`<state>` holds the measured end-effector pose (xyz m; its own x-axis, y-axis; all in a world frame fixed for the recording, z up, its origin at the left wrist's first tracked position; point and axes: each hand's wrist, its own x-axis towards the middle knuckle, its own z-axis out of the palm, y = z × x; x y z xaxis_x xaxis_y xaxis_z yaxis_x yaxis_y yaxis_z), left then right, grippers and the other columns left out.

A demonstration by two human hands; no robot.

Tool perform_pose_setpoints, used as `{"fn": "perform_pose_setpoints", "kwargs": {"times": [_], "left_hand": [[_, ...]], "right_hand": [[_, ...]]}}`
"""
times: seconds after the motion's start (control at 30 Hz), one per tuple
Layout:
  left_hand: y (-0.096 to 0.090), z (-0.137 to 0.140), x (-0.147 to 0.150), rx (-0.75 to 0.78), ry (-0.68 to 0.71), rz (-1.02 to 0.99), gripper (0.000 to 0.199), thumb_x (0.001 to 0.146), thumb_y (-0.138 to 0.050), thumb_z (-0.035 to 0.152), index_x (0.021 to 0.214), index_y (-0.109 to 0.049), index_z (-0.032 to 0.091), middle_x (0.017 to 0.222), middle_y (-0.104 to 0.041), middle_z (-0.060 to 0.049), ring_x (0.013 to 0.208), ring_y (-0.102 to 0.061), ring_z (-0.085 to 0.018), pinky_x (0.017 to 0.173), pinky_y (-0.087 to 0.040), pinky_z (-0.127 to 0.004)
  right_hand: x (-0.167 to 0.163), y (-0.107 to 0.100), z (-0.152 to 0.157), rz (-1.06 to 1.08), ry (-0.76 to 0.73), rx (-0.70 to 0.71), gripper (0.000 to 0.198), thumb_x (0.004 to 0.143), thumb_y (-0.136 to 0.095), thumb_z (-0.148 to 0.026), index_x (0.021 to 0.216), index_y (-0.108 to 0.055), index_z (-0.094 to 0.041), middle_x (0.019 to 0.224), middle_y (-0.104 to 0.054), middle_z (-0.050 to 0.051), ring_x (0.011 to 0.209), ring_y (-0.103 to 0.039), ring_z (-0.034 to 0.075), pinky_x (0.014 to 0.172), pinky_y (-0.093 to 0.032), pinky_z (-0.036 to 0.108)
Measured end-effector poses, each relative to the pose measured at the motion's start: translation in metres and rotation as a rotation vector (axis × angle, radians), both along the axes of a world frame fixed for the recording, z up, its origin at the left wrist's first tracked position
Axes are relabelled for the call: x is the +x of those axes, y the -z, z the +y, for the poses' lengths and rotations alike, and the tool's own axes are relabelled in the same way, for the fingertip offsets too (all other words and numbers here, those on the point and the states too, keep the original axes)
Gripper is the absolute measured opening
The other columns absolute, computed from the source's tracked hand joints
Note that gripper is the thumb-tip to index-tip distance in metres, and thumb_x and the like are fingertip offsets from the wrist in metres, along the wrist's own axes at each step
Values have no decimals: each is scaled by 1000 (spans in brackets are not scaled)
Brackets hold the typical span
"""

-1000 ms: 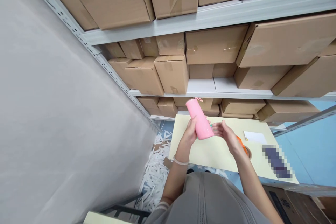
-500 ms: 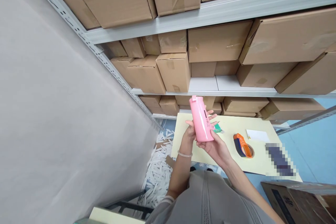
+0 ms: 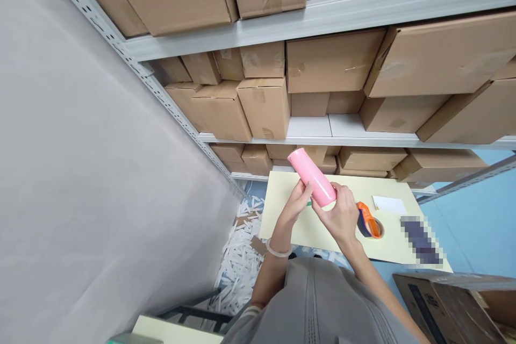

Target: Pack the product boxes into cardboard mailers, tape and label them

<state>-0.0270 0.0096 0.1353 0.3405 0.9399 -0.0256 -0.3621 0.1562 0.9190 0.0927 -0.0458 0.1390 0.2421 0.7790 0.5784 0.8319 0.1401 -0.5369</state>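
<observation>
Pink bottle (image 3: pixel 312 177) is tilted up over the worktop (image 3: pixel 278 185), and I've got the left hand (image 3: pixel 296 205) cupping its side while the right hand (image 3: pixel 342 216) pinches the near end between thumb and fingers. Looks like an inspect-and-turn step to me, so next calls for a steady two-handed grip, clear of the orange tape dispenser (image 3: pixel 366 211).

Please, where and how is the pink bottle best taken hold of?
Probably around the middle of the pink bottle's body, with the left hand coming from the person's left. The body is a smooth, straight-sided cylinder, tilted with its far end toward the upper left, so fingers could wrap across its width. The right hand, at the near end, could support it there.
</observation>
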Motion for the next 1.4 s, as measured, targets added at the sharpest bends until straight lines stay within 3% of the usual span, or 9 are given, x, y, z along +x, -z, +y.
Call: {"fn": "perform_pose_setpoints", "kwargs": {"times": [0.2,0.3,0.4,0.6,0.77,0.97,1.17,1.27,1.4], "left_hand": [[-9,-4,14,-223,-16,-270,50,83,-68,56,108,-68,13,111,-70,-11,121,-59,-29,109,-43,-39],[-18,-5,15,-330,-24,-334,49,83,-68,55,111,-68,14,113,-70,-10,122,-59,-29,109,-45,-38],[-29,-7,12,-326,-5,-352,49,84,-67,54,116,-67,17,119,-69,-10,125,-57,-30,110,-46,-40],[-47,-4,3,-446,139,-549,55,88,-54,62,119,-62,18,122,-67,-12,120,-61,-32,102,-51,-50],[-42,-1,6,-661,93,-655,49,89,-53,58,116,-63,18,112,-69,-13,107,-67,-31,94,-57,-49],[-33,-3,16,-813,78,-607,54,89,-53,58,116,-63,13,107,-69,-16,100,-68,-29,88,-59,-42],[-26,-4,18,-693,57,-528,49,88,-56,59,108,-66,16,104,-70,-13,100,-68,-27,88,-58,-39],[-22,-6,17,-474,-17,-398,49,85,-61,60,105,-65,16,102,-70,-13,99,-67,-27,88,-56,-37],[-18,-9,17,-120,-238,-116,50,78,-74,52,111,-59,18,103,-68,-9,100,-66,-25,87,-54,-36]], "right_hand": [[-5,-7,3,9,-19,20,58,82,-63,-45,131,-46,-19,110,-54,14,99,-55,31,82,-47,42],[-5,-16,4,60,-88,38,72,80,-66,-47,141,-38,-20,121,-50,16,109,-51,33,89,-47,48],[-2,-22,1,177,-207,14,85,79,-67,-51,148,-29,-21,131,-44,17,118,-49,33,95,-46,53],[11,-15,-2,522,-402,-27,70,89,-55,-50,149,-26,-27,136,-44,13,125,-49,28,102,-46,50],[13,-15,12,317,-322,-9,88,77,-71,-53,150,-29,-26,141,-41,15,130,-45,32,105,-41,55],[12,-22,28,52,-306,29,70,83,-64,-49,145,-39,-27,136,-55,12,128,-48,32,108,-35,54],[13,-13,27,39,-267,62,55,84,-63,-47,132,-49,-25,128,-62,11,118,-56,31,107,-36,51],[17,-4,22,82,-226,22,58,82,-64,-49,130,-47,-22,126,-61,13,117,-56,32,102,-40,50],[24,13,20,185,-233,-103,60,77,-67,-46,127,-44,-21,121,-61,13,110,-59,32,93,-46,47]]}}
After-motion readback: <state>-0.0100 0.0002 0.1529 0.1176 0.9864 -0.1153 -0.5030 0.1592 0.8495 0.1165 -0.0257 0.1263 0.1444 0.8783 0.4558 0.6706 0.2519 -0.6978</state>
